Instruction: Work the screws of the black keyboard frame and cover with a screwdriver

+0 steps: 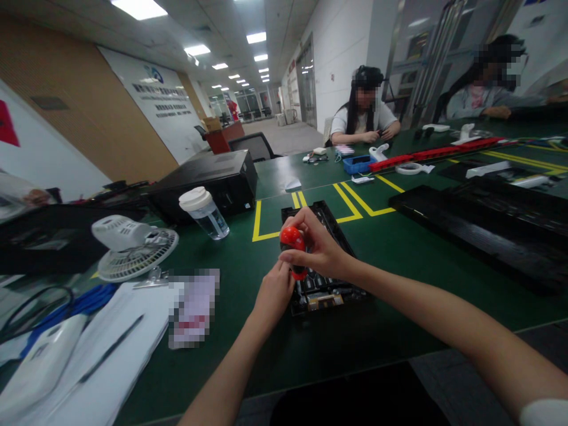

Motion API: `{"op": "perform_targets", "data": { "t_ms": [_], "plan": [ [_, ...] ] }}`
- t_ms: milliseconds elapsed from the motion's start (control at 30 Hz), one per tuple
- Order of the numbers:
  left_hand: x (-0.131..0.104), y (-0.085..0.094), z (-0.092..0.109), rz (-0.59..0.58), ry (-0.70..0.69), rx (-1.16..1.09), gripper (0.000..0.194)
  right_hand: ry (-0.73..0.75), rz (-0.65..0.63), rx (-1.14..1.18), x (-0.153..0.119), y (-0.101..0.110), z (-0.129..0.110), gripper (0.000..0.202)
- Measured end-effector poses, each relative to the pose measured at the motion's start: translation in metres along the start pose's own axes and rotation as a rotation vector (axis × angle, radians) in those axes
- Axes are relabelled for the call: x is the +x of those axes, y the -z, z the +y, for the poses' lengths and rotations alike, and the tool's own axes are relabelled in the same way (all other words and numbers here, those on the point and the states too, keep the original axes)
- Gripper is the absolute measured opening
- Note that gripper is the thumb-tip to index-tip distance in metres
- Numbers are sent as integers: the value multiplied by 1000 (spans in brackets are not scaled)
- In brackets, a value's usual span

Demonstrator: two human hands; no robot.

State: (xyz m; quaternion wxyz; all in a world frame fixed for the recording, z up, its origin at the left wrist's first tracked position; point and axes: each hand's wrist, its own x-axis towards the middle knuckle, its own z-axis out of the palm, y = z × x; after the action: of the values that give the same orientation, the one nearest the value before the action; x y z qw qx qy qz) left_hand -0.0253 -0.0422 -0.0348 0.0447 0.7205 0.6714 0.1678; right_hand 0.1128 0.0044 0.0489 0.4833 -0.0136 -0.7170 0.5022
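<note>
My right hand [322, 245] is wrapped around the red and black handle of a screwdriver [291, 236], held over a black open device casing [326, 216]. The handle's end faces me, and its shaft and tip are hidden. Just below the handle, my left hand [276, 288] has its fingers drawn together at the casing's left side. Its fingertips are behind the screwdriver, so what they pinch cannot be made out. Inside the casing are dark parts, with a brownish board [326, 300] at the near end.
Left of me are a clipboard with papers [146, 337], a pen [113, 348], a white fan [137, 248], a lidded cup [205, 214] and a black computer case [204, 183]. Black panels [479, 236] lie to the right. Two people sit across the green table [248, 307].
</note>
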Motion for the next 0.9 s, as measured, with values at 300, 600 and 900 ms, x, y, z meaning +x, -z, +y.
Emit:
{"op": "perform_targets", "data": {
  "t_ms": [300,600,900],
  "plan": [
    [-1,1,1,-60,37,80,24,15,-6,-8,2,-1,0,40],
    [0,1,0,-66,45,91,24,58,-35,-156,4,-1,-4,40],
    [-1,1,0,-6,-6,12,22,135,-101,-258,7,3,-5,37]
  ]
}}
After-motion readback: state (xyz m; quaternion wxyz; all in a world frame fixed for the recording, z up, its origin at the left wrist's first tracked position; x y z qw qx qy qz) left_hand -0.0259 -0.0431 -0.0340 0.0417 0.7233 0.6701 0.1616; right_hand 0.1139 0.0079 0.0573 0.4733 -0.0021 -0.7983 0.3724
